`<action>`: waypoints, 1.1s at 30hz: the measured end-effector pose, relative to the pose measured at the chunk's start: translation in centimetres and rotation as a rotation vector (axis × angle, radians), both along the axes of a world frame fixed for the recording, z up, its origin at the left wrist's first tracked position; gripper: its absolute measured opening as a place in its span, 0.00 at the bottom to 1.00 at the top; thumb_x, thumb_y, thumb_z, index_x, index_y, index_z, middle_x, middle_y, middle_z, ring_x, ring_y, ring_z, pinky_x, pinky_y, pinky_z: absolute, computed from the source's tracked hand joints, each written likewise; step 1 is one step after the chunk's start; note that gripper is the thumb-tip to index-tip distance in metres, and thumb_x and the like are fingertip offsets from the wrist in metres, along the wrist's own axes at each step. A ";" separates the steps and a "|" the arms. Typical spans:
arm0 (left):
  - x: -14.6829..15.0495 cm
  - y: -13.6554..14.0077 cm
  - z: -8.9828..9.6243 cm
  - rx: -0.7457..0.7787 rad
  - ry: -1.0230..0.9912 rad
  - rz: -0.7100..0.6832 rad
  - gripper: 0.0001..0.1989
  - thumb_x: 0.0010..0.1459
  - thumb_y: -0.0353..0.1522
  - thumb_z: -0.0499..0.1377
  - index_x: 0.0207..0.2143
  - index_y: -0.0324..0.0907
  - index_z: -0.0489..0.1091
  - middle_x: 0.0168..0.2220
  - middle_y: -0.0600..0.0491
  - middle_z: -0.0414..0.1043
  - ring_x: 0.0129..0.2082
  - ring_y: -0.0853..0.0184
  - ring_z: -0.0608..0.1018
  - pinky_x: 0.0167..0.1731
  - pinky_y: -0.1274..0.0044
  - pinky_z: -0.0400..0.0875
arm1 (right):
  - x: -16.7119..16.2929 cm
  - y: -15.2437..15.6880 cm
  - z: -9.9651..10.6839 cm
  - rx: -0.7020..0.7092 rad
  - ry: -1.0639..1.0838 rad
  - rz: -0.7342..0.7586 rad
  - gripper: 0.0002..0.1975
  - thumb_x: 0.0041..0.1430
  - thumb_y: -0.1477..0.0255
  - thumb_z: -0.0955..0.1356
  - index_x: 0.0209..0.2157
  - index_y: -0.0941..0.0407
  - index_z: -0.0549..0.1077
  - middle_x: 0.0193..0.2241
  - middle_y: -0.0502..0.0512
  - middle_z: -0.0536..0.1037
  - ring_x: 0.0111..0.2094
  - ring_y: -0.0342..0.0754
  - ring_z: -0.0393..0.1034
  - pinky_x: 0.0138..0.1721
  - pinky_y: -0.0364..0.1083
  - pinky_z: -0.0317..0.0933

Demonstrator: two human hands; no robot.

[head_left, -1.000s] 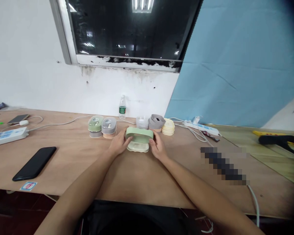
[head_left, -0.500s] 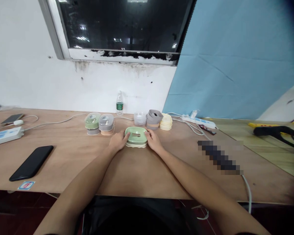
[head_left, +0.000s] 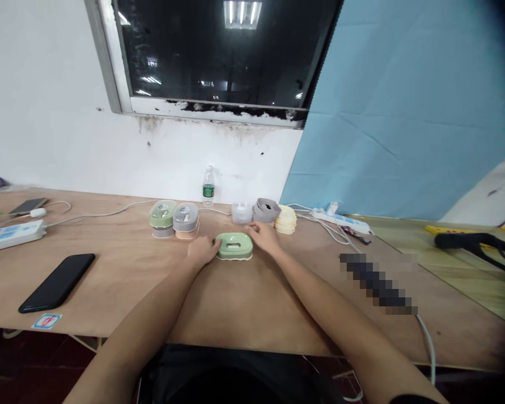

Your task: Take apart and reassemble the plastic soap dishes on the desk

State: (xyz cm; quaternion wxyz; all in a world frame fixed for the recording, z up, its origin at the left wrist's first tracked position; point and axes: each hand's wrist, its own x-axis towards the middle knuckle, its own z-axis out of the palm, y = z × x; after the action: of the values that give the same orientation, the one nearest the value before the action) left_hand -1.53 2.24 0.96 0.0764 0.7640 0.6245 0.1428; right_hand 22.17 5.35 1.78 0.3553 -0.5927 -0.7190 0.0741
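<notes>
A light green, rounded plastic lid with a slot in its middle sits on a cream base on the table. My left hand grips its left side, thumb against the edge. Just beyond the right end is my right hand, apart from the lid, fingers partly stretched out with nothing visible in them. Behind that hand stands a stack of grey plastic parts. A stack of pale yellow trays is at its right, and clear plastic pieces are at its left.
Left of my hands stand a green-topped box and a grey-topped box. A water bottle is by the wall. A black phone lies at left; power strips and cables lie on both sides.
My right hand has let go of the green lid and moved slightly up and away toward the grey stack. My left hand stays at the lid. The view has tilted up slightly.
</notes>
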 end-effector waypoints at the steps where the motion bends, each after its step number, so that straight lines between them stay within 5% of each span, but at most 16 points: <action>1: 0.0 0.0 0.0 0.016 -0.013 -0.006 0.32 0.63 0.52 0.38 0.43 0.45 0.75 0.40 0.43 0.77 0.42 0.55 0.78 0.38 0.70 0.70 | -0.2 0.3 -0.1 -0.023 0.009 0.029 0.16 0.58 0.59 0.64 0.37 0.55 0.77 0.25 0.53 0.77 0.26 0.47 0.68 0.29 0.43 0.56; 7: 0.1 -0.2 -0.1 0.021 0.001 -0.023 0.32 0.64 0.49 0.37 0.42 0.44 0.76 0.40 0.43 0.77 0.42 0.55 0.78 0.38 0.70 0.70 | -0.4 1.1 -2.7 -0.186 0.019 0.170 0.24 0.60 0.56 0.59 0.18 0.56 0.68 0.18 0.48 0.69 0.22 0.44 0.62 0.24 0.41 0.51; 16: 0.3 0.0 0.0 -0.016 0.039 -0.008 0.30 0.64 0.47 0.39 0.40 0.43 0.77 0.40 0.42 0.77 0.41 0.56 0.78 0.38 0.70 0.70 | -0.1 1.2 -2.8 -0.223 -0.015 0.179 0.23 0.60 0.57 0.60 0.19 0.56 0.68 0.19 0.49 0.70 0.23 0.44 0.63 0.25 0.41 0.52; 21: 0.1 0.0 -0.2 -0.014 0.022 -0.004 0.31 0.63 0.50 0.39 0.41 0.43 0.76 0.40 0.42 0.77 0.41 0.56 0.78 0.37 0.71 0.70 | -0.9 1.8 -1.5 -0.042 -0.054 -0.009 0.15 0.57 0.60 0.65 0.38 0.55 0.76 0.28 0.54 0.77 0.31 0.50 0.69 0.33 0.44 0.59; 27: -0.2 0.2 -0.3 -0.010 -0.005 -0.030 0.32 0.64 0.50 0.37 0.42 0.44 0.76 0.41 0.43 0.77 0.42 0.56 0.78 0.38 0.72 0.70 | -1.9 5.6 1.4 0.073 -0.136 -0.105 0.25 0.58 0.64 0.64 0.57 0.56 0.65 0.35 0.59 0.78 0.37 0.54 0.71 0.39 0.49 0.61; 33: -0.6 0.2 -0.4 0.023 -0.076 -0.101 0.29 0.65 0.48 0.37 0.48 0.45 0.71 0.44 0.45 0.76 0.45 0.57 0.77 0.42 0.70 0.68 | -1.3 8.5 1.7 -0.006 -0.125 -0.086 0.08 0.55 0.71 0.65 0.36 0.56 0.74 0.33 0.57 0.78 0.36 0.50 0.71 0.39 0.46 0.60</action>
State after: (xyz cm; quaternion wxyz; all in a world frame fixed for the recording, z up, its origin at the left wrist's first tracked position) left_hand -2.18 2.40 0.55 0.0985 0.7894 0.5803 0.1746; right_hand 20.85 13.87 3.52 0.3107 -0.6275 -0.7135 0.0237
